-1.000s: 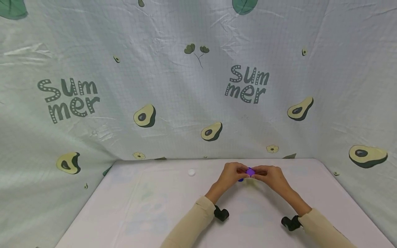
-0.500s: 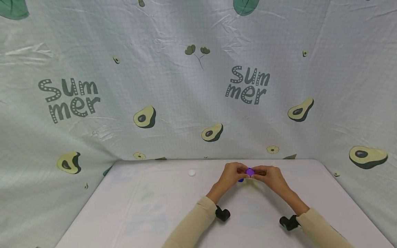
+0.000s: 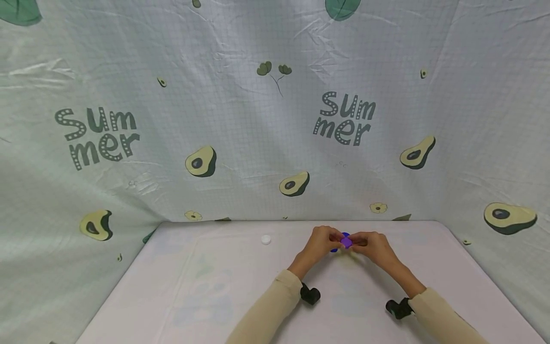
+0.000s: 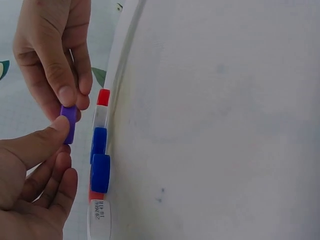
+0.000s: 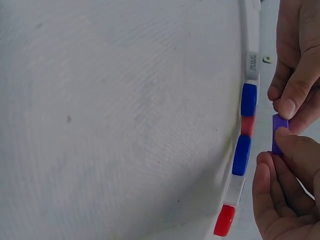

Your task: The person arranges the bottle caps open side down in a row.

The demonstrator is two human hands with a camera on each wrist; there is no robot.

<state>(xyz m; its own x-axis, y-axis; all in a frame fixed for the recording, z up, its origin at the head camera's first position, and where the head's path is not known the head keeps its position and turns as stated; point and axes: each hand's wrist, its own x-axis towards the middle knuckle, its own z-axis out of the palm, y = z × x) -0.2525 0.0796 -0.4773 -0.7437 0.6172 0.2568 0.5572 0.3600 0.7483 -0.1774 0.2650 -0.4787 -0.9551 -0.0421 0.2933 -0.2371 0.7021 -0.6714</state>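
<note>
Both hands meet over the far part of the table and share one small purple bottle cap (image 3: 346, 242). My left hand (image 3: 319, 242) pinches its left edge between thumb and fingers, and my right hand (image 3: 375, 244) pinches the right edge. Seen from the left wrist, the purple cap (image 4: 69, 124) stands edge-on, raised off the tabletop. Below it on the table sit two blue caps (image 4: 100, 173). Red caps (image 4: 103, 97) and white caps (image 4: 100, 220), one with printed characters, overlap them in that view. The head view shows little of these, as the hands cover them.
A white cap (image 3: 266, 240) lies alone to the left of the hands. The pale table (image 3: 206, 286) ends at a far edge against a hanging sheet (image 3: 240, 119) printed with avocados. A black wrist camera (image 3: 310, 293) sits at the left cuff, another (image 3: 398, 308) at the right.
The purple cap has dipped slightly toward the person, and more of a blue cap shows behind it. Both hands keep their pinch; the forearms have shifted slightly.
</note>
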